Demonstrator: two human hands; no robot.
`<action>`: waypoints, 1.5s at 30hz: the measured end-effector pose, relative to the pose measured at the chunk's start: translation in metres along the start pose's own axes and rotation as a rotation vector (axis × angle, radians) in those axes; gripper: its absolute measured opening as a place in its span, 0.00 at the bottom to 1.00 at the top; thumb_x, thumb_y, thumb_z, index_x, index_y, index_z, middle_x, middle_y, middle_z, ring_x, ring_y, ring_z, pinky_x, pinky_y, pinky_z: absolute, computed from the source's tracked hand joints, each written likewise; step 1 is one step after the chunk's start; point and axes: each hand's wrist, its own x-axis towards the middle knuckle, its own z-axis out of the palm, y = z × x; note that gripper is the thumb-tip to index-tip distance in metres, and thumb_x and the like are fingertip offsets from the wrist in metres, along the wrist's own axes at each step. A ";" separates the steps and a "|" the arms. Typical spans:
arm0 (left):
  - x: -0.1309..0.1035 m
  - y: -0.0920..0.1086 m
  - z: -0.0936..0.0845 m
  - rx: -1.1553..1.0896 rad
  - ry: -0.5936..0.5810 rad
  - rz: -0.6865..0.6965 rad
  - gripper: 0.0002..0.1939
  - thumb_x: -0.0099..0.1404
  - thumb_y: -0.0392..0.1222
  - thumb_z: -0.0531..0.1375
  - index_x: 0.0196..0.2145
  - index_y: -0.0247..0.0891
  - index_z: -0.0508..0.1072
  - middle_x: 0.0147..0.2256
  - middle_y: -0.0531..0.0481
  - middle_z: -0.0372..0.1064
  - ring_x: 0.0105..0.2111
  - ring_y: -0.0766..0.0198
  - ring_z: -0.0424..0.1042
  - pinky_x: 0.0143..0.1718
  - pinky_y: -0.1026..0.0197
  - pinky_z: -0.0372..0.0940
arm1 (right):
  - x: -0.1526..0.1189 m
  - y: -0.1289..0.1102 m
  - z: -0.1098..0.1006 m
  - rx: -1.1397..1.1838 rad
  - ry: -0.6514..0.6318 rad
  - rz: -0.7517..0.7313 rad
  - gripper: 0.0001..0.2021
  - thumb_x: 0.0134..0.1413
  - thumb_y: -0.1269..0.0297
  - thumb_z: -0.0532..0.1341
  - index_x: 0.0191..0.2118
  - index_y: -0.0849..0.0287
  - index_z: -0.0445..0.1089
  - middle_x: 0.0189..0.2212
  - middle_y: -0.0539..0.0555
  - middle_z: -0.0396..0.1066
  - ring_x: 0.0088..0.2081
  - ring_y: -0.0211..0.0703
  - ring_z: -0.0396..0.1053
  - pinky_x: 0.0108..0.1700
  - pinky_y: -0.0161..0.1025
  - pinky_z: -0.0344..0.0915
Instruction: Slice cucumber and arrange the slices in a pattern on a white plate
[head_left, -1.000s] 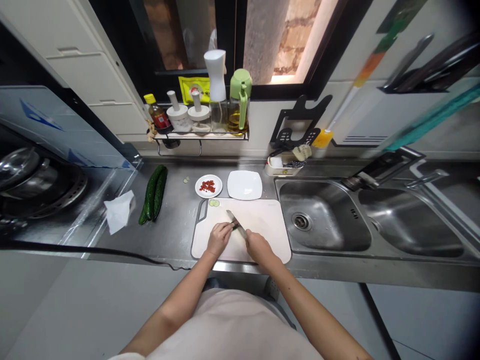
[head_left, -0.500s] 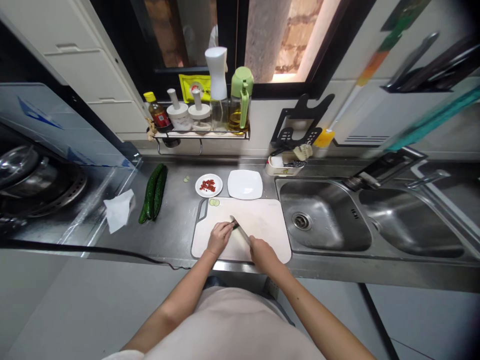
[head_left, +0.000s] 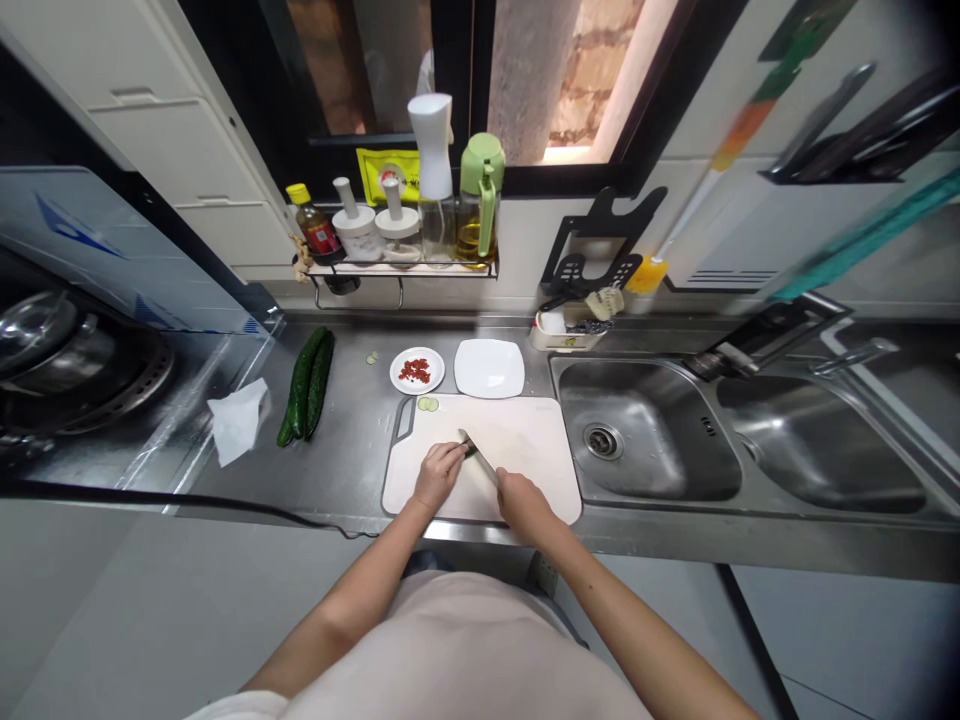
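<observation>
My right hand (head_left: 521, 505) is closed around the handle of a kitchen knife (head_left: 482, 460), whose blade slants up and left over the white cutting board (head_left: 536, 440). Beside the blade, my left hand (head_left: 440, 473) has its fingers closed on a dark green piece of cucumber (head_left: 469, 449), mostly hidden by the fingers and the knife. A few pale cucumber slices (head_left: 428, 404) lie at the board's upper left corner. Behind the board stand a small white plate (head_left: 395, 373) with chopped red bits and a bare white square plate (head_left: 490, 372).
Whole cucumbers (head_left: 307, 385) and a crumpled white tissue (head_left: 238, 420) lie to the left, near the stove (head_left: 97, 370). A double sink (head_left: 652, 430) adjoins the board on the right. Seasoning jars (head_left: 397, 225) and an oil bottle (head_left: 480, 205) stand on a wall rack.
The knife and my right hand have shifted very slightly to the left. My left hand stays nearly in place, and the rest looks the same.
</observation>
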 end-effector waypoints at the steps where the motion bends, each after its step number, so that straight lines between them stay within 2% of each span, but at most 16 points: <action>1: 0.000 0.000 0.000 -0.001 0.006 0.007 0.14 0.67 0.38 0.53 0.47 0.42 0.73 0.42 0.45 0.72 0.45 0.61 0.69 0.47 0.55 0.67 | 0.002 0.000 0.001 -0.003 0.006 -0.002 0.12 0.59 0.75 0.48 0.46 0.63 0.63 0.38 0.63 0.72 0.41 0.48 0.71 0.36 0.37 0.58; 13: 0.001 -0.002 0.001 -0.017 0.049 0.062 0.13 0.67 0.37 0.53 0.47 0.40 0.73 0.41 0.45 0.72 0.44 0.61 0.70 0.46 0.54 0.68 | 0.025 -0.016 -0.005 -0.021 0.048 -0.030 0.14 0.59 0.78 0.46 0.47 0.65 0.62 0.38 0.64 0.73 0.41 0.47 0.72 0.37 0.37 0.61; 24: 0.001 -0.002 0.001 -0.025 0.062 0.061 0.12 0.67 0.37 0.53 0.46 0.40 0.73 0.41 0.46 0.72 0.43 0.61 0.69 0.46 0.55 0.68 | 0.005 -0.004 0.007 -0.014 -0.007 0.025 0.12 0.60 0.75 0.47 0.45 0.64 0.63 0.38 0.63 0.72 0.42 0.48 0.71 0.37 0.37 0.59; 37: 0.001 -0.003 0.002 -0.034 0.062 0.062 0.13 0.67 0.36 0.53 0.46 0.41 0.73 0.41 0.46 0.73 0.44 0.61 0.69 0.47 0.54 0.67 | 0.030 -0.014 0.005 -0.010 0.062 -0.021 0.14 0.57 0.78 0.47 0.46 0.65 0.63 0.38 0.64 0.73 0.41 0.47 0.72 0.37 0.36 0.62; 45: 0.001 -0.003 0.002 -0.023 0.056 0.053 0.13 0.67 0.37 0.53 0.47 0.41 0.73 0.41 0.45 0.72 0.43 0.61 0.69 0.46 0.53 0.68 | 0.018 -0.009 0.010 -0.013 0.037 0.003 0.13 0.59 0.77 0.46 0.45 0.64 0.63 0.37 0.63 0.73 0.42 0.47 0.72 0.38 0.37 0.61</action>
